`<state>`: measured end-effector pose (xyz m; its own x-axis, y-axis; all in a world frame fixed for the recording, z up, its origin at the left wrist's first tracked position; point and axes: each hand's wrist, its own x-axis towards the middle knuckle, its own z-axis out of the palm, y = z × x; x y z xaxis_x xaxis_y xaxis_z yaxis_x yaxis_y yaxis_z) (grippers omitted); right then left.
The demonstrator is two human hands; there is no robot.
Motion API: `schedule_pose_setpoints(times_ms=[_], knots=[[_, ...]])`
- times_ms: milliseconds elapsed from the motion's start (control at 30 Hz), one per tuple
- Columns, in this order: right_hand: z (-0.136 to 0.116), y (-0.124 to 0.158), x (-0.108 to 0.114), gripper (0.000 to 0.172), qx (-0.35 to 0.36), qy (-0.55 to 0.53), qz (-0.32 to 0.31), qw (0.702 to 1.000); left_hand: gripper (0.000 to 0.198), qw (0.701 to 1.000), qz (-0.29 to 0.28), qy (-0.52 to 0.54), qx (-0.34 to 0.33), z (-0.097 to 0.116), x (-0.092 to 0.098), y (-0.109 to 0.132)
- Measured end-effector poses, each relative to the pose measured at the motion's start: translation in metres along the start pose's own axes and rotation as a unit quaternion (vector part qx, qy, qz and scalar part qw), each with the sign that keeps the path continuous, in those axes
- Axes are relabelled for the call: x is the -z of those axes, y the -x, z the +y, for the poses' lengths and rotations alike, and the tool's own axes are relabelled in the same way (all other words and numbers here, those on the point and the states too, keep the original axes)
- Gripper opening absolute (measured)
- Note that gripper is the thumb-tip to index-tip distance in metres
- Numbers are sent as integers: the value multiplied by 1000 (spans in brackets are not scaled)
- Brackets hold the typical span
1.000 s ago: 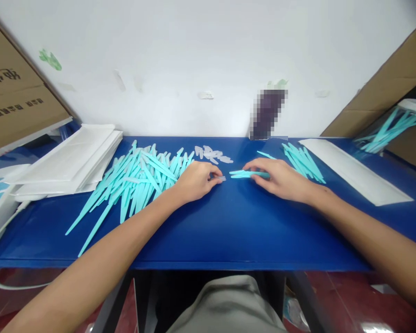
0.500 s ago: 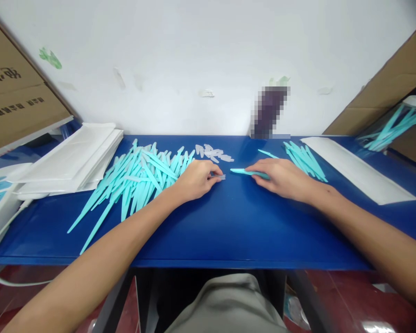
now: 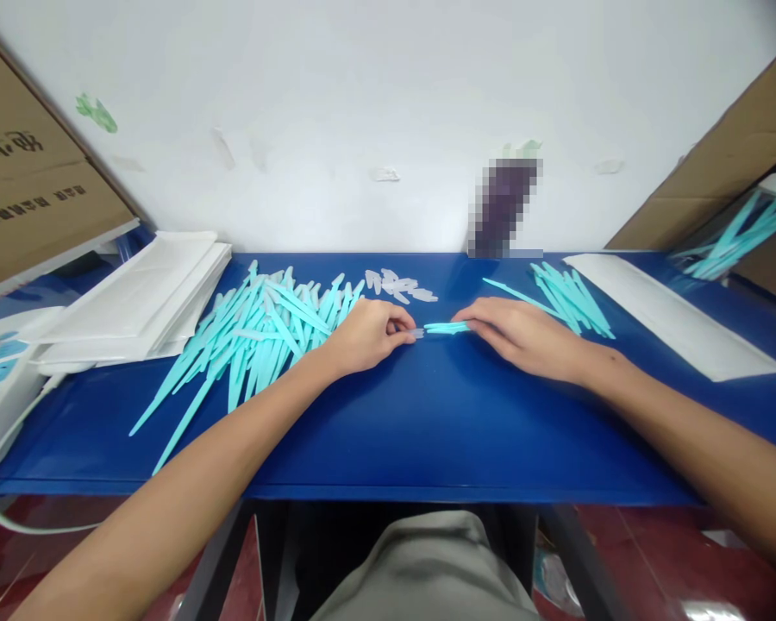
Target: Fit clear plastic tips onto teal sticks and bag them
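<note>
Blue tabletop (image 3: 466, 431) under a white wall (image 3: 297, 112), with slim turquoise pieces between two hands.
Left thumb and fingertips pinch a small translucent piece (image 3: 417, 333); right thumb and fingers close together on slim turquoise sticks (image 3: 446, 328) (seemingly two, though the overlap makes counting hard). These lie mid-table between the left hand (image 3: 375, 336) and right hand (image 3: 517, 335), long axes running side to side, visible stick ends pointing left at the translucent piece, just beside it. All look like light, smooth, fairly stiff plastic, perhaps slippery; thin sticks may flex, so a grip near the leading end should steady them. Farther out, loose translucent pieces (image 3: 394, 285) lie behind, a heap of tipped sticks (image 3: 278, 323) left, more turquoise sticks (image 3: 572, 297) right.
</note>
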<state>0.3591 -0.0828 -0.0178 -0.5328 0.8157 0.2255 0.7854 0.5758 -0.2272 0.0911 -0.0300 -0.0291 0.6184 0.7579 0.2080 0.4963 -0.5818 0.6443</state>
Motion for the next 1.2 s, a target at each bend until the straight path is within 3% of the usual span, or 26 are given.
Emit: schedule_pose_setpoints(times_ms=[1200], knots=[[-9, 1, -6, 39, 99, 134, -9, 986, 6, 998, -5, -38, -41, -2, -1, 0]])
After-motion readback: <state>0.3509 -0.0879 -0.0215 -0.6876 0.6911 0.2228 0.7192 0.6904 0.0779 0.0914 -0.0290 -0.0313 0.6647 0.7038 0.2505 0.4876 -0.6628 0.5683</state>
